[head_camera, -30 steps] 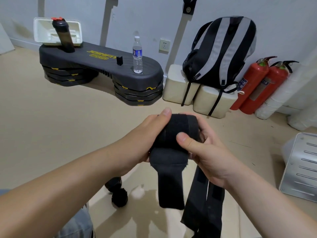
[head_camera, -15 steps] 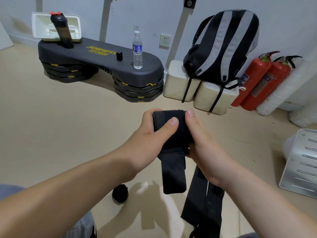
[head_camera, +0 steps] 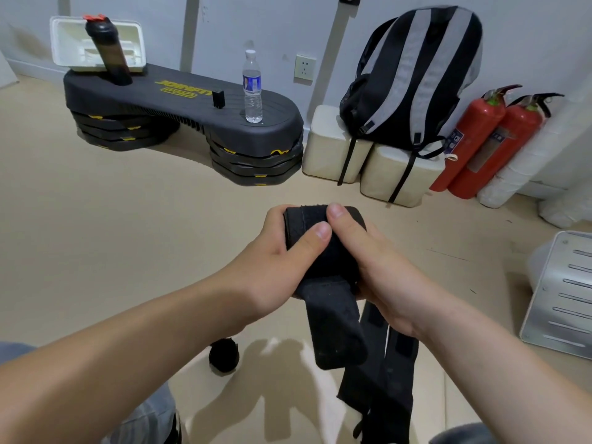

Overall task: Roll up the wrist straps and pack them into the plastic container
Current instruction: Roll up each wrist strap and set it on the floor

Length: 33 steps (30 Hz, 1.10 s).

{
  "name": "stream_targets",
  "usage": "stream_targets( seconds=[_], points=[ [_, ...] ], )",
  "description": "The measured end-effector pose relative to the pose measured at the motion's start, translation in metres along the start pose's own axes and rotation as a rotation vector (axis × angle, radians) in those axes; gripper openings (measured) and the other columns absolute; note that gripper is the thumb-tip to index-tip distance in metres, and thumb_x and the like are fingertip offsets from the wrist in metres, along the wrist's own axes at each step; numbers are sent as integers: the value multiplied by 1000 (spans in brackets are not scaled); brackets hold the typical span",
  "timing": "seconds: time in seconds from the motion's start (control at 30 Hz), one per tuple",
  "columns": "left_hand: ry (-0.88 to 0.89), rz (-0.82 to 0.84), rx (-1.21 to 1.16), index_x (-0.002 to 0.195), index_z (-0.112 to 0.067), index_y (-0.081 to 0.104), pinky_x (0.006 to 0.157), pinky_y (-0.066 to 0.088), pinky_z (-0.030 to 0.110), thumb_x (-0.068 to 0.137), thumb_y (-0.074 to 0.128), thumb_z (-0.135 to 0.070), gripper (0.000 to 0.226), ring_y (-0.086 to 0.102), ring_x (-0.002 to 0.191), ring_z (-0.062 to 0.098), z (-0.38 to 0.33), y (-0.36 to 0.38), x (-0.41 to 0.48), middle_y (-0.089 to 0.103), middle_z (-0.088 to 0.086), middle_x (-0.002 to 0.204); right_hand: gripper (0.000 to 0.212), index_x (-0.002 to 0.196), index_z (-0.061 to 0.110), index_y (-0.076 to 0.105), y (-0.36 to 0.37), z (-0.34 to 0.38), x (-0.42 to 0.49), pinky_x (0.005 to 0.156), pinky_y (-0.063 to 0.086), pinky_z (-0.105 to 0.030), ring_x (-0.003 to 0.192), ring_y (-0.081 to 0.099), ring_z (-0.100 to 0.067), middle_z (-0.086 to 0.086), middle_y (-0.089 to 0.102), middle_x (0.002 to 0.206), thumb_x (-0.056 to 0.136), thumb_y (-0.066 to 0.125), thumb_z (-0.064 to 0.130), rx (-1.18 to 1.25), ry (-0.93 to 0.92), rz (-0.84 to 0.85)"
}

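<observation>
A black wrist strap (head_camera: 323, 251), partly rolled into a thick coil, is held in front of me above the floor. My left hand (head_camera: 275, 261) grips the coil from the left, thumb lying across its top. My right hand (head_camera: 371, 270) grips it from the right, thumb on top beside the left thumb. The strap's loose tail (head_camera: 333, 328) hangs down from the coil. More unrolled black straps (head_camera: 384, 376) hang below my right wrist. One rolled strap (head_camera: 223, 354) lies on the floor under my left forearm. A white plastic container (head_camera: 96, 43) stands far off on the black platform.
A black step platform (head_camera: 179, 104) at the back holds a shaker bottle (head_camera: 107, 48) and a water bottle (head_camera: 252, 88). A striped backpack (head_camera: 413, 75) sits on white blocks, two red fire extinguishers (head_camera: 480, 139) beside it. A metal panel (head_camera: 563, 296) lies at right.
My thumbs have swapped places over the coil as it turned: the right thumb moved up onto the top, the left thumb crossed its front. The hanging tail has grown shorter.
</observation>
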<state>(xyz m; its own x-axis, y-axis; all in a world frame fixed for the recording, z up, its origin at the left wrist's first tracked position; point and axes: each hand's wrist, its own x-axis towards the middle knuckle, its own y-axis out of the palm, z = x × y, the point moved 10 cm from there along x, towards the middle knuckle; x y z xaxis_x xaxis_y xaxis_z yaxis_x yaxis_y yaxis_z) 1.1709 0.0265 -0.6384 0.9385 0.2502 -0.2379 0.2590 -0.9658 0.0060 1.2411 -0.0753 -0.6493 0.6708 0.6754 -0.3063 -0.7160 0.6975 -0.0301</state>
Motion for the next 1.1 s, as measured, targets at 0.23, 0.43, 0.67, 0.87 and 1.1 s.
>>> stream_targets(
  seconds=[0.23,0.43,0.67,0.87,1.1],
  points=[
    [-74,0,-188,135,-29,53,73,64,45,99,69,-41,41,79,96,34,-3,-4,0,74,11,122,54,133,22,56,2,16,-7,71,56,-50,84,77,-30,-13,76,106,92,70,53,118,-100,-13],
    [-167,134,-299,144,-15,56,96,59,56,104,47,-65,65,75,112,41,8,6,7,71,17,134,55,137,33,54,0,26,-9,72,61,-34,94,72,-15,-7,66,119,87,74,22,38,-220,57],
    [-141,143,-234,133,-17,68,94,61,46,101,55,-60,56,74,115,24,5,3,6,76,10,125,66,130,35,60,8,29,-10,96,61,-47,123,61,-41,-7,63,133,76,82,2,-35,-321,127],
    [-64,-113,-252,126,-14,65,70,61,31,77,91,-29,57,80,96,25,-4,-25,7,78,12,116,92,142,44,52,3,23,-7,83,63,-35,109,72,-20,2,59,141,68,78,-3,37,-197,49],
    [384,-187,382,115,-36,59,77,56,17,63,100,-31,66,70,95,3,-43,-20,-8,71,-13,105,55,122,21,79,19,7,-9,113,48,-55,120,68,-29,-12,74,131,93,55,62,317,81,205]
  ],
)
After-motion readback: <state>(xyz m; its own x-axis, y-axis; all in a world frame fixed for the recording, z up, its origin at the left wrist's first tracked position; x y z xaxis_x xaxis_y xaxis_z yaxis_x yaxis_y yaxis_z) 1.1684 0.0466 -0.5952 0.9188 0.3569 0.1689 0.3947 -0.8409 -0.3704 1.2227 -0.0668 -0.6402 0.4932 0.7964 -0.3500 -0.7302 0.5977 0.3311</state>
